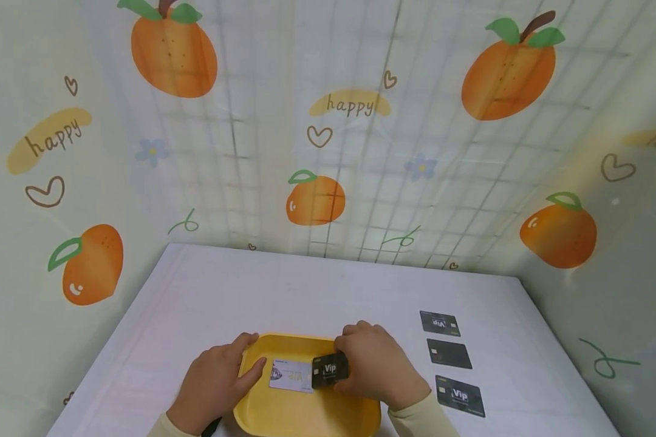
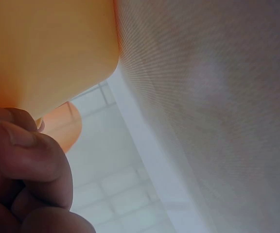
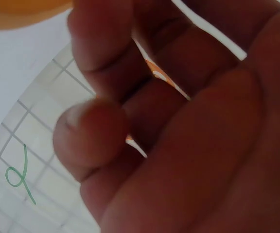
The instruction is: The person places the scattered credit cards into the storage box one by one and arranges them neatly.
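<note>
Nearest, at the bottom centre of the head view, sat a yellow tray [image 1: 284, 419] on the white table [image 1: 208, 291]. Left hand [image 1: 215, 382] lay at the tray's left rim, fingers fairly straight, fingertips reaching over the edge toward a white card [image 1: 290, 374] lying flat inside; thumb along the rim's upper corner. Left wrist view showed only a thumb and curled-looking fingers beside the tray's underside, too close to add more. Right hand [image 1: 377, 364] was curled round a black card marked "Vip" [image 1: 329, 369], pinching its right end, the card's left end overlapping the white card over the tray floor. Right wrist view was all blurred fingers; grip detail could not be told there

Handling, as a judgement: the card looked thin, stiff, very light, with a smooth slick face. Lying flat it would be awkward to lift; best pinched by a short edge or slid to a rim first. Unlikely to break, though it could slip from a loose pinch

Count: cards in tray, two (one white, one black, the latter in hand). Further right, lower right of the frame, three more black cards [image 1: 448, 354] lay in a column on the table, apart from each other. Black cards, four in all; white, one; tray, one

Beyond stood a backdrop printed with oranges [image 1: 314, 200] and "happy" lettering
</note>
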